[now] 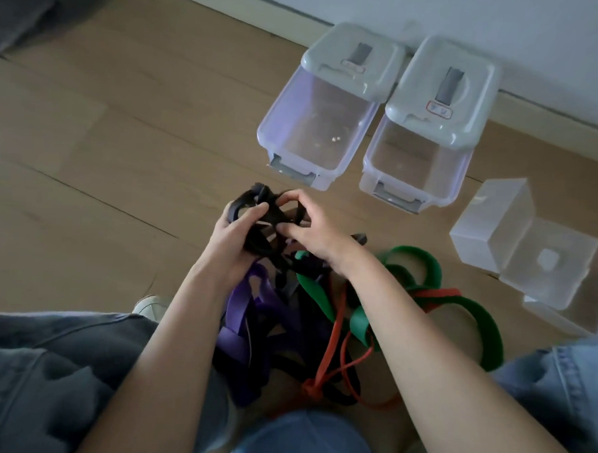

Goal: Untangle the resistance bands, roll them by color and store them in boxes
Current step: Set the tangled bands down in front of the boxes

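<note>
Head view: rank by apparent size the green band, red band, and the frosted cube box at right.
1. Wide green resistance band, sprawled in loops.
2. Frosted translucent cube box.
3. Thin red resistance band: long, but covers little area.
The green band lies nearer the camera, so true sizes are unsure.

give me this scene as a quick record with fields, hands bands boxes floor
left hand: left hand grips the tangled black rubber band
right hand: right hand pinches the same black band
pile: purple flat band, green wide band and thin red band lie knotted together on the wooden floor
boxes: two clear plastic boxes stand side by side with grey lids slid back; a frosted square box lies right of them
stored: no bands in any box
</note>
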Demonstrator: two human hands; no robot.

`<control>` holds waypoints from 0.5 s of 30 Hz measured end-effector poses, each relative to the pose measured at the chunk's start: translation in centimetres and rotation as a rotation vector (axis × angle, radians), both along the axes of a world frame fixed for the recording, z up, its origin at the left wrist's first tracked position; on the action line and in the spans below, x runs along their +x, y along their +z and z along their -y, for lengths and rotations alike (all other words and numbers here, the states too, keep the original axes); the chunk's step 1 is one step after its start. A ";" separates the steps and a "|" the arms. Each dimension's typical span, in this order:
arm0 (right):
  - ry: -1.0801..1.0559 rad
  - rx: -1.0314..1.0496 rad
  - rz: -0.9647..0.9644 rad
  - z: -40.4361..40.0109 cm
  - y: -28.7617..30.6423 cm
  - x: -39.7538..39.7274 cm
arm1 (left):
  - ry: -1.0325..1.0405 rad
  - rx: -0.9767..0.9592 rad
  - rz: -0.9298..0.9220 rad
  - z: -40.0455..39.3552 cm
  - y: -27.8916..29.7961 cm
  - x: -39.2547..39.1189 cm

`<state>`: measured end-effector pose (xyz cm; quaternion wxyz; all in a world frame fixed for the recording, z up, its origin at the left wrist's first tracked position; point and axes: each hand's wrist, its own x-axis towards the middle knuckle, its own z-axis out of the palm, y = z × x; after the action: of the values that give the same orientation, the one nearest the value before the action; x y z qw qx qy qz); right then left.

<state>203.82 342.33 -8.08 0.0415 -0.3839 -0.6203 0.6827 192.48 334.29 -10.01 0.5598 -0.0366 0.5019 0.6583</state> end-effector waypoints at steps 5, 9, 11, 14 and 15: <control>-0.064 -0.011 -0.274 -0.5 1.3 -5.4 | 0.226 -0.061 -0.411 -1.4 2.9 -4.7; -0.038 0.128 -0.308 -0.5 2.8 -10.2 | 0.302 -0.097 -0.782 -1.8 4.4 -7.9; -0.043 0.140 -0.335 -0.6 2.8 -12.0 | 0.277 -0.123 -0.973 -2.3 4.8 -9.8; -0.047 -0.023 -0.334 -0.6 1.4 -14.0 | 0.203 -0.183 -1.228 -2.9 4.0 -12.4; -0.013 -0.043 -0.268 -0.5 0.2 -14.5 | 0.129 -0.243 -1.265 -2.8 3.1 -12.9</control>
<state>189.28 342.79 -7.86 0.1200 -0.2941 -0.5922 0.7406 179.61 337.13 -6.86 0.1073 0.2653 0.8025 0.5235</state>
